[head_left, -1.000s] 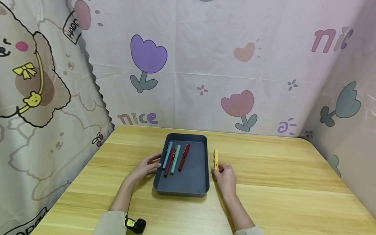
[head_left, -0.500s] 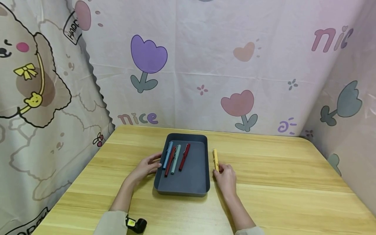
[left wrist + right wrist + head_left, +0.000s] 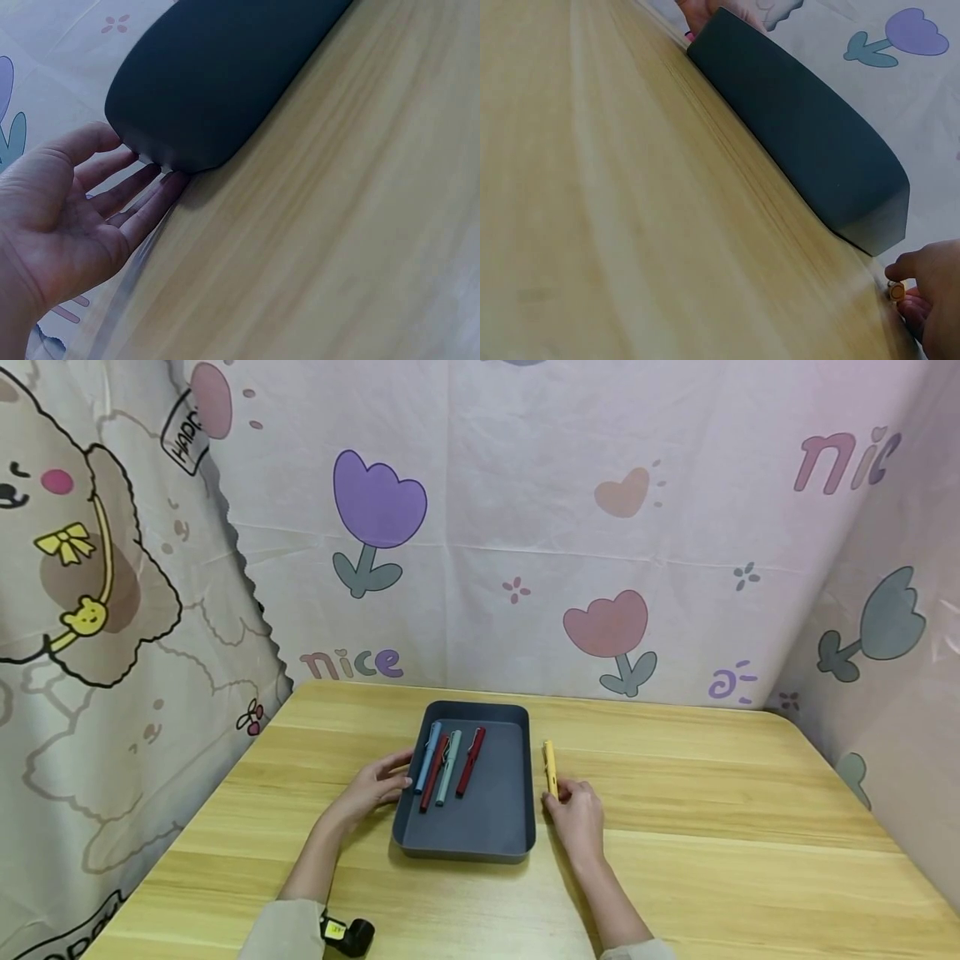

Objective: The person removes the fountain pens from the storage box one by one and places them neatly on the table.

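Swung slightly leftward, the yellow pen (image 3: 551, 766) points away from the right hand (image 3: 577, 817) pinching it (left hand (image 3: 371, 790), outstretched, touches the tray (image 3: 483, 831) between).

The left hand (image 3: 371, 787) is held out at the end of an inward-angled left forearm (image 3: 318, 853), its fingers (image 3: 154, 210) stretched nearly straight and slightly spread, with the palm (image 3: 71, 244) shown in the left wrist view. The right hand (image 3: 579, 814) is turned with its back upward, thumb and fingers set in a pinch. The right forearm (image 3: 611, 897) is likewise slanted; both are bared below pale sleeves (image 3: 283, 931).
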### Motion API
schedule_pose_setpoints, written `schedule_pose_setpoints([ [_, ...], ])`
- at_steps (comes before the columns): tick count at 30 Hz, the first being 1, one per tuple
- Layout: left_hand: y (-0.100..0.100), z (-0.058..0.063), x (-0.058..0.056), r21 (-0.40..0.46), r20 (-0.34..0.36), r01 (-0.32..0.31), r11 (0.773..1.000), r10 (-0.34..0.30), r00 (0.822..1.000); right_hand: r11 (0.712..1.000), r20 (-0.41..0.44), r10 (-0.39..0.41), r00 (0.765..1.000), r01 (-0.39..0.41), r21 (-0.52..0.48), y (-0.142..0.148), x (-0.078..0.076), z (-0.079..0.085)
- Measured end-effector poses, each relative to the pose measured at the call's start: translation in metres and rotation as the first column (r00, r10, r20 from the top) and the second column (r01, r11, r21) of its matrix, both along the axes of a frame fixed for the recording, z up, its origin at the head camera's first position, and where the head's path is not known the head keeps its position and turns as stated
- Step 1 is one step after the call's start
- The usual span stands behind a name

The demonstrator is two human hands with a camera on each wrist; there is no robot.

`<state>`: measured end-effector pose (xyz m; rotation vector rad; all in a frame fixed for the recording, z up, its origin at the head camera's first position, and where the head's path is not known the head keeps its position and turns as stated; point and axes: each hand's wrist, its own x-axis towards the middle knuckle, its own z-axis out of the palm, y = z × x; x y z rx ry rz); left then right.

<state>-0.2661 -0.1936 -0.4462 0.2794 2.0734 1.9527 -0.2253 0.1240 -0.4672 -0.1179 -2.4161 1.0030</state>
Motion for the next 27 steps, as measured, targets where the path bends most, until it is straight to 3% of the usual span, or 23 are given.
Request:
schedule_pose_setpoints([
  [27,0.0004,-0.0014,0.0004,-0.014,-0.012,-0.002,1.000,0.001,1.000,0.996,0.008,0.006,1.000,-0.006,-0.084,0.0001,0.0006,0.0042],
])
